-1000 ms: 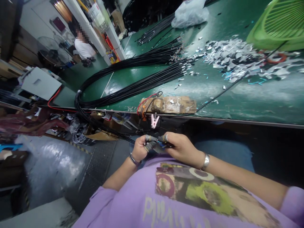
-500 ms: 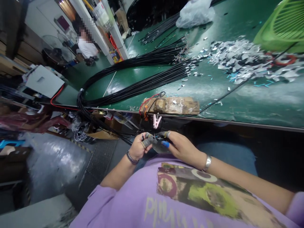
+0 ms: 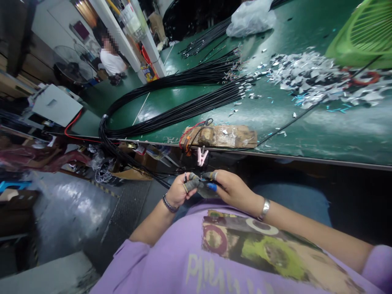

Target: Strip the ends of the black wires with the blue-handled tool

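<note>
Below the table edge, close to my body, my left hand (image 3: 180, 190) is closed in a pinch on the end of a black cable (image 3: 185, 177). Grey finger covers wrap its fingertips. Facing it, my right hand (image 3: 237, 191) has its fingertips curled at the thin wires (image 3: 202, 179) coming from that cable end. One of its fingers wears a grey cover and another a blue one. The wires are small, and the fingers partly hide them. Just above both hands, a pink clip (image 3: 202, 157) hangs at the table edge beside a wooden block (image 3: 231, 136).
A long bundle of black cables (image 3: 183, 110) loops over the green table (image 3: 306, 136) and hangs off its edge. Foil and wire scraps (image 3: 309, 77) lie by a green basket (image 3: 361, 36). A plastic bag (image 3: 251, 18) sits behind. Another person (image 3: 112, 61) is far left.
My right hand has shifted slightly left, its fingertips closer to the cable end. The left hand stays nearly in place, tilted a little.
</note>
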`<state>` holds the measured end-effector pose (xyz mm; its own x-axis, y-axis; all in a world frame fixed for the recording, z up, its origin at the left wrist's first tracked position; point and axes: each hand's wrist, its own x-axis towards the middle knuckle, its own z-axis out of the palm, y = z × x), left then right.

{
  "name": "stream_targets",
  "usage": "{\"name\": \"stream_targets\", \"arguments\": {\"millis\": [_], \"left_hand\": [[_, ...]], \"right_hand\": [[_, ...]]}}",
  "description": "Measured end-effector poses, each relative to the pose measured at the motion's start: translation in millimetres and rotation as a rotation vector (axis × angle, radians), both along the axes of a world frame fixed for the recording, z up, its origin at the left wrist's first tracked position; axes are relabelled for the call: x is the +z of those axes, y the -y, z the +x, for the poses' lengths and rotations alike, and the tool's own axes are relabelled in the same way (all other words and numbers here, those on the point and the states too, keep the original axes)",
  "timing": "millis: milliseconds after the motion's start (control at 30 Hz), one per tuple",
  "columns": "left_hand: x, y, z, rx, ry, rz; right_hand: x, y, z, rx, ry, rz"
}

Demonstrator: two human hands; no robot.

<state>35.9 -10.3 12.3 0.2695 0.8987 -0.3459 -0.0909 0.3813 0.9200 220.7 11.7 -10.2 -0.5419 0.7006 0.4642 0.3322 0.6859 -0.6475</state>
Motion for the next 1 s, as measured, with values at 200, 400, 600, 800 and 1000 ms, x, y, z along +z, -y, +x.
{"name": "stream_targets", "arguments": {"millis": [200,400,600,800,1000], "left_hand": [[-0.1,-0.3,-1.3,-0.012,-0.038,-0.06],[-1.4,-1.1,-6.9,-0.056,-0.042,-0.117],[0.0,-1.0,-10.0,-0.069,-0.014,-0.192],[-1.0,-1.2,-11.6,-0.076,0.051,-0.242],[2.1,-0.6,-13.4,-0.032,0.049,-0.139]], "right_hand": [[-0.6,-0.4,1.9,0.006,0.045,0.025],[0.4,-4.4,5.6,0.02,0.126,0.136],[2.6,-6.3,6.3,0.06,0.134,0.177],[3.5,-7.4,7.0,0.085,0.14,0.182],[2.0,-6.9,10.1,0.061,0.084,-0.052]]}}
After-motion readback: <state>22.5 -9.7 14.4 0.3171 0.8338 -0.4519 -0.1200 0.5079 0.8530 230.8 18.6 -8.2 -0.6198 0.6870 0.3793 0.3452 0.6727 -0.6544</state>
